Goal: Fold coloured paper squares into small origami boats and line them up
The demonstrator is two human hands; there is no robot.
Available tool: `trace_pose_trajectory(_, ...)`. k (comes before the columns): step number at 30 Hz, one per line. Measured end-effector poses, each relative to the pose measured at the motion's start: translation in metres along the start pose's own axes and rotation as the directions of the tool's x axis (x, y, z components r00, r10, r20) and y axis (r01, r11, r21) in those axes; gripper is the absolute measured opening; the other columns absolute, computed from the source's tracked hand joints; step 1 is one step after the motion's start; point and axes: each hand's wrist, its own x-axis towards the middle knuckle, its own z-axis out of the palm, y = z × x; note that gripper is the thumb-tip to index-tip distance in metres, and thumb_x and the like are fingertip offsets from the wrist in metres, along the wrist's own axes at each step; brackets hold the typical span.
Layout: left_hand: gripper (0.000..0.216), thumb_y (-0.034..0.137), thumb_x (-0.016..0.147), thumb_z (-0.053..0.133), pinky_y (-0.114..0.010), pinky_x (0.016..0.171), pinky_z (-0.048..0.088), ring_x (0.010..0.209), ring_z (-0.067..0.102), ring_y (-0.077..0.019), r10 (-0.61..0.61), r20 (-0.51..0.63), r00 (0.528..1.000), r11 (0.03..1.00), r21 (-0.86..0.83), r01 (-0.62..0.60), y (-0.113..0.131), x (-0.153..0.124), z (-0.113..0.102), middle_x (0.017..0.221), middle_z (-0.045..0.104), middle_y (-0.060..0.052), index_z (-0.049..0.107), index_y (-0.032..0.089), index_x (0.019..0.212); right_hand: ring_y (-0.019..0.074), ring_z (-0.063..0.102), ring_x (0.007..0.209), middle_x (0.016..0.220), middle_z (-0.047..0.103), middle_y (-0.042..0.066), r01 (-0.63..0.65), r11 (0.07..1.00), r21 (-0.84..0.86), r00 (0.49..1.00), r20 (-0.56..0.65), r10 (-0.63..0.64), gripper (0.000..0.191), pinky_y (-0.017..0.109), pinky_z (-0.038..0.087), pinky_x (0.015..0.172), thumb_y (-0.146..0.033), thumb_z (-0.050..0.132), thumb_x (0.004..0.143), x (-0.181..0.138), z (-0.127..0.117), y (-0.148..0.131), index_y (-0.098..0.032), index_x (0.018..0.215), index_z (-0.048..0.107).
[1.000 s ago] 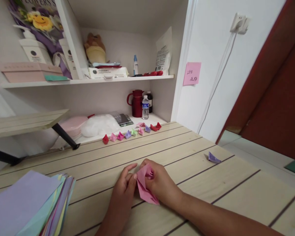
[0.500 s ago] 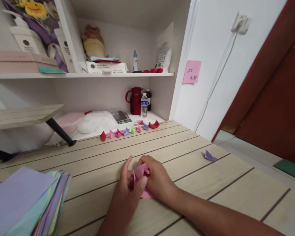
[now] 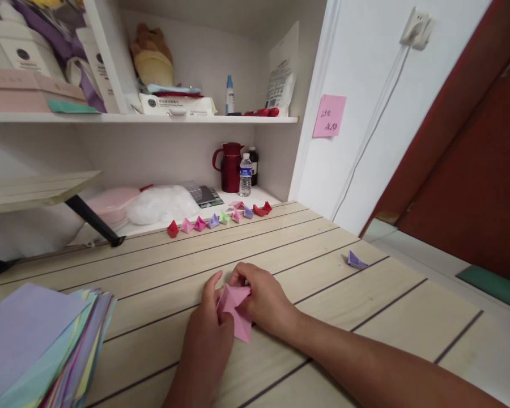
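Observation:
A half-folded pink paper piece [image 3: 234,309] sits between my two hands just above the wooden table [image 3: 331,306]. My left hand [image 3: 208,340] pinches its left side, thumb raised along the fold. My right hand [image 3: 261,299] grips its upper right part with curled fingers. A finished purple paper boat [image 3: 356,260] lies alone to the right. A row of several small folded boats [image 3: 216,218], red, pink, purple and green, lines the table's far edge.
A fanned stack of coloured paper sheets [image 3: 38,345] lies at the near left. Behind the table, shelves hold a red jug [image 3: 228,167], a water bottle [image 3: 245,177], boxes and a plush toy. A pink sticky note [image 3: 329,116] hangs on the white wall.
Both hands have turned and re-gripped the pink paper, which now looks more compact and points down to the right. The camera has tilted down a little.

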Motion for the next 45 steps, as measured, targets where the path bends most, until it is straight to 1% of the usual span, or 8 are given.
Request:
trace_pose_trajectory(8, 0.034, 0.014, 0.083, 0.047, -0.044, 0.091, 0.042, 0.111, 0.06, -0.0315, 0.28, 0.026, 0.96, 0.697, 0.682, -0.222, -0.007, -0.001, -0.012, 0.119, 0.066, -0.013, 0.065, 0.021, 0.11, 0.017, 0.057, 0.07, 0.079, 0.07, -0.002, 0.019, 0.99, -0.138, 0.998, 0.069, -0.01, 0.013, 0.027, 0.025, 0.058, -0.017, 0.064, 0.072, -0.003, 0.001, -0.002, -0.026, 0.082, 0.063)
trace_pose_trajectory(12, 0.045, 0.008, 0.078, 0.049, -0.04, 0.096, 0.041, 0.13, 0.048, -0.0274, 0.32, 0.008, 0.948, 0.702, 0.669, -0.243, -0.014, 0.003, -0.013, 0.138, 0.053, -0.011, 0.063, 0.024, 0.118, 0.0181, 0.058, 0.074, 0.084, 0.071, -0.001, 0.033, 0.987, -0.16, 0.995, 0.095, -0.018, 0.017, 0.027, 0.025, 0.06, -0.015, 0.064, 0.071, -0.002, 0.002, 0.0, -0.026, 0.084, 0.064)
trace_pose_trajectory(17, 0.041, 0.005, 0.075, 0.051, -0.036, 0.089, 0.04, 0.113, 0.056, -0.0241, 0.324, 0.052, 0.945, 0.67, 0.692, -0.268, -0.006, -0.002, -0.012, 0.117, 0.065, -0.005, 0.066, 0.026, 0.107, 0.0175, 0.058, 0.077, 0.085, 0.068, 0.0, 0.091, 0.989, -0.115, 0.985, 0.158, -0.073, 0.017, 0.025, 0.031, 0.063, -0.013, 0.064, 0.073, -0.001, -0.004, 0.006, -0.024, 0.087, 0.065)
trace_pose_trajectory(24, 0.042, 0.004, 0.076, 0.05, -0.038, 0.089, 0.037, 0.114, 0.055, -0.0264, 0.334, 0.092, 0.938, 0.622, 0.727, -0.292, 0.002, -0.01, -0.012, 0.12, 0.066, -0.006, 0.067, 0.023, 0.109, 0.0157, 0.061, 0.09, 0.114, 0.058, 0.005, 0.238, 0.97, 0.054, 0.936, 0.253, -0.244, 0.06, 0.025, 0.048, 0.078, -0.001, 0.066, 0.068, -0.011, -0.028, 0.013, -0.025, 0.123, 0.061)
trace_pose_trajectory(36, 0.049, 0.024, 0.078, 0.065, -0.044, 0.104, 0.039, 0.128, 0.055, -0.0265, 0.343, 0.283, 0.896, 0.579, 0.687, -0.439, -0.011, -0.007, -0.046, 0.139, 0.062, -0.005, 0.065, 0.033, 0.126, 0.0271, 0.057, 0.108, 0.123, 0.064, 0.01, 0.451, 0.871, -0.195, 0.876, 0.284, -0.39, 0.038, 0.045, 0.042, 0.095, -0.021, 0.061, 0.09, -0.031, -0.037, 0.034, -0.028, 0.128, 0.066)
trace_pose_trajectory(39, 0.032, 0.029, 0.085, 0.062, -0.052, 0.1, 0.043, 0.123, 0.059, -0.0326, 0.426, 0.178, 0.887, 0.52, 0.754, -0.401, -0.018, 0.0, -0.06, 0.135, 0.064, -0.013, 0.071, 0.026, 0.116, 0.0268, 0.056, 0.108, 0.125, 0.063, 0.01, 0.458, 0.867, -0.195, 0.87, 0.296, -0.393, 0.037, 0.045, 0.041, 0.096, -0.026, 0.061, 0.093, -0.031, -0.041, 0.035, -0.029, 0.129, 0.065)
trace_pose_trajectory(42, 0.038, 0.021, 0.096, 0.043, -0.058, 0.111, 0.031, 0.136, 0.049, -0.0305, 0.515, 0.123, 0.848, 0.477, 0.781, -0.402, -0.011, 0.001, -0.055, 0.146, 0.054, -0.014, 0.064, 0.023, 0.128, 0.0269, 0.056, 0.108, 0.127, 0.062, 0.011, 0.476, 0.855, -0.207, 0.859, 0.316, -0.402, 0.037, 0.045, 0.041, 0.096, -0.033, 0.06, 0.094, -0.031, -0.041, 0.035, -0.028, 0.131, 0.063)
trace_pose_trajectory(45, 0.044, 0.03, 0.098, 0.044, -0.056, 0.118, 0.023, 0.146, 0.035, -0.0252, 0.589, 0.307, 0.747, 0.362, 0.727, -0.584, -0.001, -0.005, -0.04, 0.156, 0.041, -0.005, 0.048, 0.032, 0.142, 0.0272, 0.056, 0.108, 0.127, 0.062, 0.011, 0.499, 0.835, -0.232, 0.848, 0.33, -0.415, 0.038, 0.046, 0.041, 0.095, -0.035, 0.06, 0.095, -0.032, -0.041, 0.036, -0.028, 0.132, 0.062)
